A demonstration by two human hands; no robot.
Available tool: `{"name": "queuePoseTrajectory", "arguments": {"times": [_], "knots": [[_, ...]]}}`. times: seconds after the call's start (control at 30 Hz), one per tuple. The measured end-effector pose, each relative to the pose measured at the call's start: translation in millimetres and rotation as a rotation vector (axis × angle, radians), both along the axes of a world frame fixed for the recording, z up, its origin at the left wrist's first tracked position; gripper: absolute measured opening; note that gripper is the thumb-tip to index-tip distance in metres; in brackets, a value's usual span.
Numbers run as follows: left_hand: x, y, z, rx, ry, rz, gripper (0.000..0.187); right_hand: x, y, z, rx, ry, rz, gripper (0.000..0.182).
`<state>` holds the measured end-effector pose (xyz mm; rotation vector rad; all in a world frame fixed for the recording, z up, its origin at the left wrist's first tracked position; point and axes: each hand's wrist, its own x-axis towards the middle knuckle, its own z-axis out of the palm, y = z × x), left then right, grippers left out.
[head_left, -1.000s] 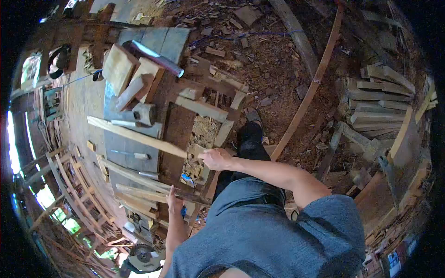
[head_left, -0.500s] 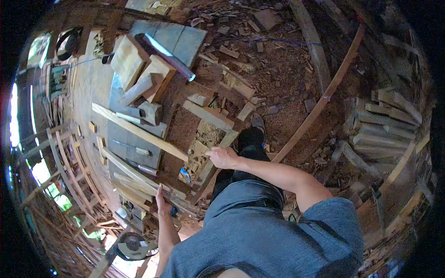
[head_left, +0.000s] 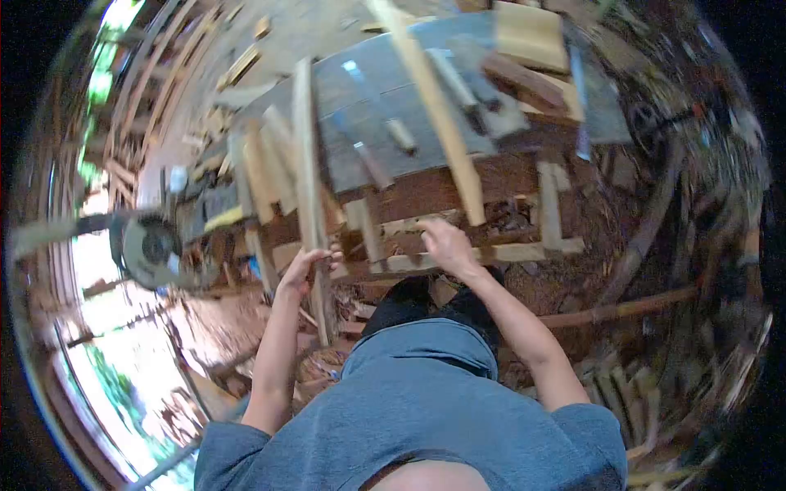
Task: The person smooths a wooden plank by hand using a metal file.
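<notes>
My left hand (head_left: 309, 268) is wrapped around the lower part of a long wooden strip (head_left: 306, 155), which stretches over the bench edge. My right hand (head_left: 449, 247) is in the air in front of the bench, its fingers bent and blurred. No object shows in it. Close above it ends another pale wooden strip (head_left: 434, 106) lying across the bench. Between the two strips lie chisel-like tools, one with a light handle (head_left: 401, 135) and one with a darker handle (head_left: 373, 166).
The grey bench top (head_left: 360, 94) also carries a mallet-like wooden piece (head_left: 524, 82) and a pale wood block (head_left: 530, 37). A circular saw blade (head_left: 150, 248) stands at left. A wooden frame rail (head_left: 491, 254) runs before my legs, with scraps around it.
The view has turned, so the bench now spreads across the front. My left hand has closed around a strip and drawn it toward me. My right hand is off the other strip's end.
</notes>
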<state>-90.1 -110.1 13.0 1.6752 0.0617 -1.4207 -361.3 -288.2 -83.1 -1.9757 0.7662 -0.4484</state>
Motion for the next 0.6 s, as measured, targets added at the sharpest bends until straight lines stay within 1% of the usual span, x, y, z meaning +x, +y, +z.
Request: {"name": "queuePoseTrajectory", "arguments": {"times": [0.03,0.07,0.1,0.13,0.17,0.2,0.23,0.3,0.33,0.37,0.43,0.47,0.5,0.53,0.57,0.6], "knots": [[-1,3,12,-0.037,0.011,-0.072,0.026,19,-5,11,0.015,0.005,-0.027,0.022],[3,12,9,-0.056,-0.008,-0.07,0.028,37,-12,19,-0.018,-0.008,-0.062,0.023],[6,24,9,-0.077,-0.023,-0.074,0.031,56,-16,22,-0.12,-0.07,-0.088,0.024],[7,34,11,-0.09,-0.013,-0.041,0.031,77,-22,24,-0.2,-0.037,-0.099,0.029],[7,44,15,-0.119,0.011,-0.069,0.034,97,-26,21,-0.283,0.053,-0.088,0.037],[7,53,18,-0.149,0.033,-0.1,0.036,117,-30,23,-0.346,0.114,-0.118,0.041],[6,61,19,-0.16,0.039,-0.074,0.036,136,-34,25,-0.409,0.173,-0.151,0.046],[6,79,20,-0.145,-0.018,-0.132,0.043,170,-38,16,-0.486,0.308,-0.178,0.053],[7,86,21,-0.156,0.019,-0.148,0.052,184,-41,8,-0.492,0.372,-0.169,0.055],[6,91,23,-0.16,0.018,-0.12,0.052,194,-44,0,-0.463,0.488,-0.123,0.058],[3,98,32,-0.168,-0.033,-0.246,0.061,205,-49,-16,-0.494,0.542,-0.103,0.064],[5,105,25,-0.149,-0.047,-0.311,0.065,206,-52,-23,-0.503,0.538,-0.086,0.064],[6,106,28,-0.157,-0.047,-0.296,0.065,207,-56,-22,-0.419,0.537,-0.04,0.064],[6,105,33,-0.199,0.032,-0.267,0.065,207,-62,-22,-0.339,0.539,0.002,0.064],[6,102,37,-0.245,0.111,-0.238,0.064,206,-69,-21,-0.358,0.54,0.011,0.064],[9,101,40,-0.314,0.197,-0.224,0.066,202,-74,-16,0.016,0.402,0.042,0.061]]}}
